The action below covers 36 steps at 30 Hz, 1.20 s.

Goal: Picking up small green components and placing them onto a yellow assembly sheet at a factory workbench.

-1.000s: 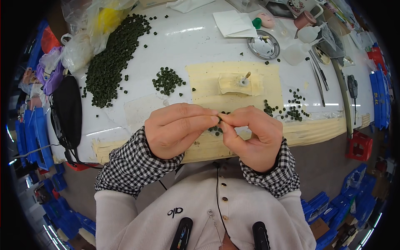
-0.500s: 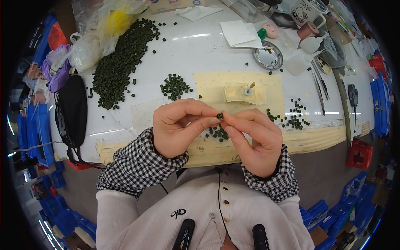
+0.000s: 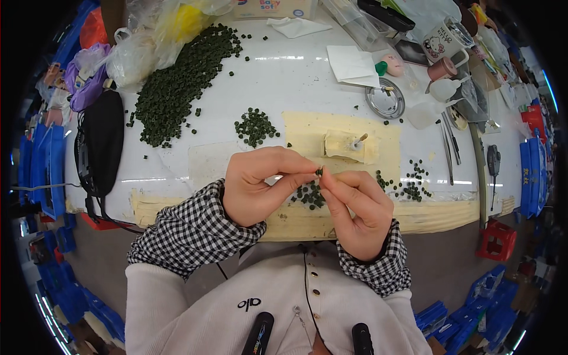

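Observation:
Thumb and forefinger of my left hand (image 3: 255,184) pinch a small dark green piece (image 3: 319,172) from the left. My right hand (image 3: 362,214) meets it from the right, its fingertips pressed against the same piece. What the piece is exactly is too small to tell. Loose green pieces (image 3: 309,196) lie on the table under and between the hands. Just beyond is a pale yellow wrapped block (image 3: 338,148) with a short brown-tipped peg standing in it. A small heap of green pieces (image 3: 255,127) sits left of the block, and more pieces (image 3: 416,184) lie right of my right hand.
A large heap of green pieces (image 3: 177,89) covers the far left, beside plastic bags (image 3: 131,62) and a black pouch (image 3: 100,145). At the right are a round metal dish (image 3: 386,103), tweezers (image 3: 447,152), squeeze bottles (image 3: 444,89) and a mug (image 3: 445,42). Masking tape lines the front edge (image 3: 420,216).
The view has shifted slightly. Both hands still pinch the green piece, which now looks turned or more covered by the fingertips.

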{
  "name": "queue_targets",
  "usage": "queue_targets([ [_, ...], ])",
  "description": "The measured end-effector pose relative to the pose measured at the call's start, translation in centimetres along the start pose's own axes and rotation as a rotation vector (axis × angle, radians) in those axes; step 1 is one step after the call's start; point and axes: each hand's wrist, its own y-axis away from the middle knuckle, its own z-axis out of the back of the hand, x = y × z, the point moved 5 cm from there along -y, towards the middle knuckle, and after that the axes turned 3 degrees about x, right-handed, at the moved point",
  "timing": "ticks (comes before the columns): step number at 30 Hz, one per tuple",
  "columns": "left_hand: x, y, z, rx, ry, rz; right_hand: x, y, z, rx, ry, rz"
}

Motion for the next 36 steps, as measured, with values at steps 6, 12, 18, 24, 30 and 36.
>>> queue_targets([
  [6,-0.5,-0.2,0.1,0.012,-0.142,-0.017,-0.1,0.1,-0.1,0.015,0.025,-0.005],
  [12,0.3,-0.1,-0.1,-0.022,0.091,0.076,-0.3,0.2,0.0,0.005,-0.026,-0.042],
  [18,0.7,0.1,-0.2,-0.037,0.214,0.136,-0.4,0.3,0.1,0.008,-0.027,-0.047],
  [24,0.9,0.1,-0.4,-0.028,0.304,0.214,-0.2,0.2,0.1,0.012,0.02,-0.027],
  [30,1.3,0.2,-0.4,-0.02,0.348,0.221,-0.1,0.1,0.4,-0.021,0.049,-0.01],
  [36,0.9,0.0,-0.2,-0.012,0.322,0.14,-1.3,-1.6,4.0,-0.216,0.278,-0.096],
])
